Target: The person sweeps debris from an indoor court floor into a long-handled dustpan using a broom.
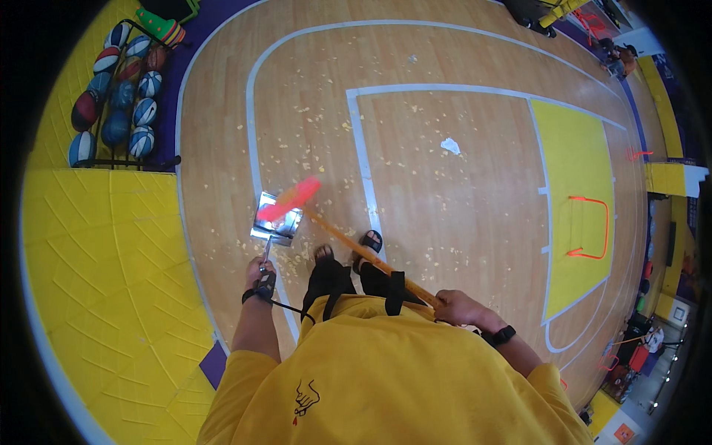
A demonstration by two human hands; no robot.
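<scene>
Left hand (259, 274): fingers closed round the handle of a metal dustpan (282, 230), which lies on the floor just ahead of it; a dark strap (256, 294) circles the wrist. Right hand (458, 307): fingers curled tight about the upper shaft of a broom (371, 257), the orange-brown stick slanting forward and left from the grip; a black watch (503, 335) sits on the wrist. Broom head (291, 199): pinkish red, blurred, ahead of the left hand, overlapping the far part of the dustpan; whether the two touch cannot be told. Black sandals (372, 240): on the feet, between the hands and slightly ahead. Small pale yellow scraps (281, 145): many, scattered round the dustpan and across the wood-toned floor (475, 208) ahead of both hands. Yellow padded surface (104, 245): left of the left hand. White piece (450, 146): one, flat, well ahead of the right hand. Orange frame (607, 226): right of the right hand and ahead, over a yellow floor panel (560, 159). Basketballs (115, 127): several, blue, white and red, racked far ahead and left of the left hand.
</scene>
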